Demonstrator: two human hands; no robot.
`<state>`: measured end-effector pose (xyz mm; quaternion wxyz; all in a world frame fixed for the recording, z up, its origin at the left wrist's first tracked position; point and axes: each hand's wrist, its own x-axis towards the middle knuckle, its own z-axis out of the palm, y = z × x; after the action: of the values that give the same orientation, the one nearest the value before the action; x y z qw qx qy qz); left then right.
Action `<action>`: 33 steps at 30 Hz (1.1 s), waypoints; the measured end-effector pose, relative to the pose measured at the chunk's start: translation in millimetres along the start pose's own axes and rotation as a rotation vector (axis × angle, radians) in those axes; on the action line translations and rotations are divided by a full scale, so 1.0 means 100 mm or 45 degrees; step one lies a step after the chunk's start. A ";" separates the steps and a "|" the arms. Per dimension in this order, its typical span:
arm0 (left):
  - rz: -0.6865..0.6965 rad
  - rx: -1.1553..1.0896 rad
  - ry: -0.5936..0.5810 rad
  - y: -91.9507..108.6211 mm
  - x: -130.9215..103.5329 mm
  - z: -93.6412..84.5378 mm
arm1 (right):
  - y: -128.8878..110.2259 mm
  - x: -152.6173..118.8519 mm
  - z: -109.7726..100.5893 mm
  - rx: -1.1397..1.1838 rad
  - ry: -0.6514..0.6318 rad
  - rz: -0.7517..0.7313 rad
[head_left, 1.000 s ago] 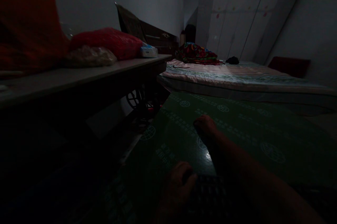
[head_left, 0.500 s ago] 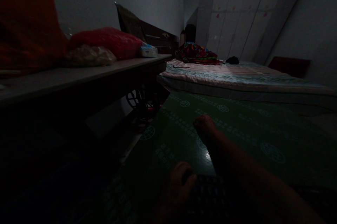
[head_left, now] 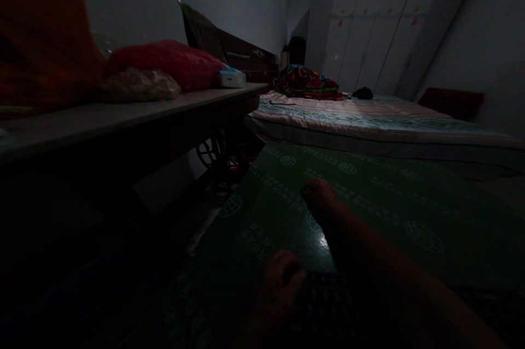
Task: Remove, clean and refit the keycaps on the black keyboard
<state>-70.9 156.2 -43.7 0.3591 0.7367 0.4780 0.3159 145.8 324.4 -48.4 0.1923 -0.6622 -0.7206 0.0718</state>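
A green board with white printed characters and globe marks spreads out below me. My right hand rests over its middle, arm reaching in from the lower right, fingers curled together; whatever they may hold is hidden. Nearer to me, my left hand is bent at the board's near part, thumb curled toward the fingers with a dark gap between. Beside that thumb lies a dark thing with a grid pattern; its kind is too dim to tell. Whether the left hand grips it does not show.
At left, a long table carries an orange bag, a red plastic bag and a tissue pack. A spoked wheel stands beneath. Past the board are a bed mattress, a colourful blanket and a white wardrobe.
Both hands stay in almost the same places over the green board. The view has shifted very slightly.
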 end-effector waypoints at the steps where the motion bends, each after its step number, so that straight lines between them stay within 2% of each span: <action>1: -0.002 -0.002 -0.001 0.01 0.00 0.00 | -0.01 -0.01 -0.01 0.009 0.001 0.002; 7: 0.031 -0.024 0.009 0.02 0.01 -0.01 | -0.02 -0.07 -0.11 0.063 -0.016 0.048; 11: 0.031 -0.037 0.031 0.02 0.01 -0.02 | 0.03 -0.25 -0.25 0.065 -0.032 0.098; 14: 0.063 -0.035 0.062 0.00 0.01 -0.02 | 0.07 -0.57 -0.42 0.071 -0.103 0.077; 17: 0.098 -0.042 0.085 -0.02 0.02 -0.02 | 0.10 -1.06 -0.65 0.091 -0.221 0.063; 20: 0.109 -0.049 0.111 -0.02 0.04 -0.02 | 0.13 -1.59 -0.90 0.185 -0.430 0.099; 23: 0.061 -0.034 0.119 0.00 0.07 -0.02 | 0.16 -2.00 -1.11 0.192 -0.502 0.103; 27: 0.000 -0.006 0.128 0.06 0.09 -0.04 | 0.16 -2.31 -1.25 0.103 -0.521 0.121; 33: -0.076 0.037 0.115 0.14 0.09 -0.08 | 0.13 -2.48 -1.23 -0.019 -0.411 0.043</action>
<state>-67.7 162.5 -26.7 0.3356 0.7122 0.5201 0.3310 216.0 64.1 14.3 0.0676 -0.6555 -0.7314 0.1752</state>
